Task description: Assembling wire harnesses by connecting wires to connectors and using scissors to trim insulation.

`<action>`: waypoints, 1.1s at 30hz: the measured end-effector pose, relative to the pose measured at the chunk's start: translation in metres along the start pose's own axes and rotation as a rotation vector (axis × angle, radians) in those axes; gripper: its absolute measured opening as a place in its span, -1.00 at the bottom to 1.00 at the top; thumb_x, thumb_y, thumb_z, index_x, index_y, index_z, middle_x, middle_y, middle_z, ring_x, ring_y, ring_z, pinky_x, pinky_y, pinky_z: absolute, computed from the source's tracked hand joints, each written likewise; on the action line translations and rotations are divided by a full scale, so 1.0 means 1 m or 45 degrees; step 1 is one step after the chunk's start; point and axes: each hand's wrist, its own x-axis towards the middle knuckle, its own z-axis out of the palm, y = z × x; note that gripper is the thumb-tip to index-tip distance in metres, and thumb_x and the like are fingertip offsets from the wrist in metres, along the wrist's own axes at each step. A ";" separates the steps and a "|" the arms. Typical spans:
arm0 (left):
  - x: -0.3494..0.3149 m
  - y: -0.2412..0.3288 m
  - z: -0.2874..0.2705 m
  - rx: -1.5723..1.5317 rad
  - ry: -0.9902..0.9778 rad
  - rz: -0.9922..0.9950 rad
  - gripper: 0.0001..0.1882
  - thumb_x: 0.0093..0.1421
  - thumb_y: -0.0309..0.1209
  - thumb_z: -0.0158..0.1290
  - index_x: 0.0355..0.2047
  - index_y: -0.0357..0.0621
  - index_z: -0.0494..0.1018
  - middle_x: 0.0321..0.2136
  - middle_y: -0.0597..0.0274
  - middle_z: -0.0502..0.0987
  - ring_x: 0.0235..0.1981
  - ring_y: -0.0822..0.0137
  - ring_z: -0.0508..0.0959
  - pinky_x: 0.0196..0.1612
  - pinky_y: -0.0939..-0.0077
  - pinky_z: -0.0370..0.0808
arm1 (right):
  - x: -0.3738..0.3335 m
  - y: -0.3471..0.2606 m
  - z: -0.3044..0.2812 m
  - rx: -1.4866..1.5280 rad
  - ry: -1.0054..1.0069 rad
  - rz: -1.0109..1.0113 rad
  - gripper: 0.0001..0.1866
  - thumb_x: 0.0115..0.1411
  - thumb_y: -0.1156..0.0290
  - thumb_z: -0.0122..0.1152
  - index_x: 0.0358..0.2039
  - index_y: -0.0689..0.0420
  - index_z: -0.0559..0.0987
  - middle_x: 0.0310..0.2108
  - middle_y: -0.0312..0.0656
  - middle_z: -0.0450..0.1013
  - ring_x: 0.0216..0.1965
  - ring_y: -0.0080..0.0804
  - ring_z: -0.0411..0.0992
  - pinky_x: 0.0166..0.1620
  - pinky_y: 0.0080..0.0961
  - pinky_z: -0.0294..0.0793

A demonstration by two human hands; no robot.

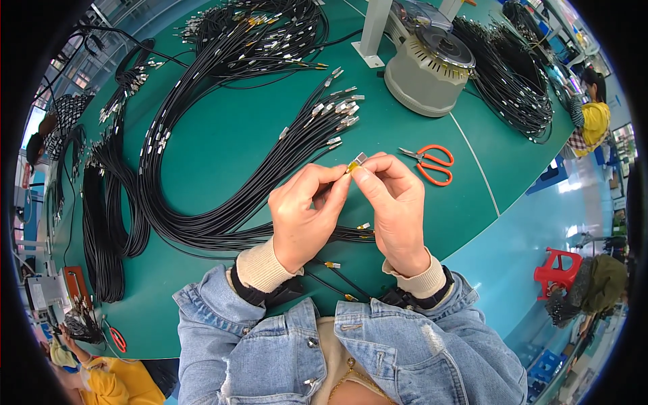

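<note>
Between my two hands, over the green table, is a small metal cable connector with a yellow wrap at its base. My left hand pinches the connector's base end with thumb and forefinger. My right hand pinches it from the other side, thumb laid against the yellow part. Just beyond my hands lies a big bundle of black cables whose silver connector ends fan out. A few more cable ends with yellow wraps rest close to my body, below the left hand.
Orange-handled scissors lie right of my right hand. Behind them stands a grey round machine beside a white post. More black cable coils sit far right and at the left. A red stool stands on the floor; co-workers sit nearby.
</note>
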 end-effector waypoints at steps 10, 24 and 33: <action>0.000 -0.001 -0.001 0.122 -0.021 0.080 -0.89 0.00 -0.62 0.17 -0.45 -0.26 0.47 -0.60 0.25 0.51 -0.69 0.55 0.44 -0.67 0.73 0.33 | -0.002 -0.002 0.001 -0.023 0.030 0.021 -0.96 0.15 0.56 0.10 -0.39 0.25 0.47 -0.36 -0.30 0.38 -0.30 -0.62 0.33 -0.18 -0.66 0.31; 0.000 0.001 -0.001 0.217 -0.016 0.226 -0.74 -0.01 -0.66 0.14 -0.25 -0.24 0.49 -0.59 0.31 0.49 -0.67 0.59 0.39 -0.65 0.73 0.29 | -0.008 -0.007 0.003 0.004 0.054 0.025 -0.93 0.13 0.54 0.15 -0.38 0.27 0.49 -0.39 -0.32 0.41 -0.34 -0.65 0.31 -0.25 -0.68 0.31; 0.001 0.004 -0.002 0.069 0.022 -0.008 -0.75 0.00 -0.64 0.14 -0.26 -0.22 0.50 -0.54 0.22 0.54 -0.61 0.53 0.50 -0.59 0.72 0.40 | -0.012 -0.010 0.002 0.056 0.030 0.108 -0.88 0.15 0.53 0.12 -0.29 0.28 0.48 -0.33 -0.31 0.39 -0.29 -0.63 0.31 -0.17 -0.68 0.29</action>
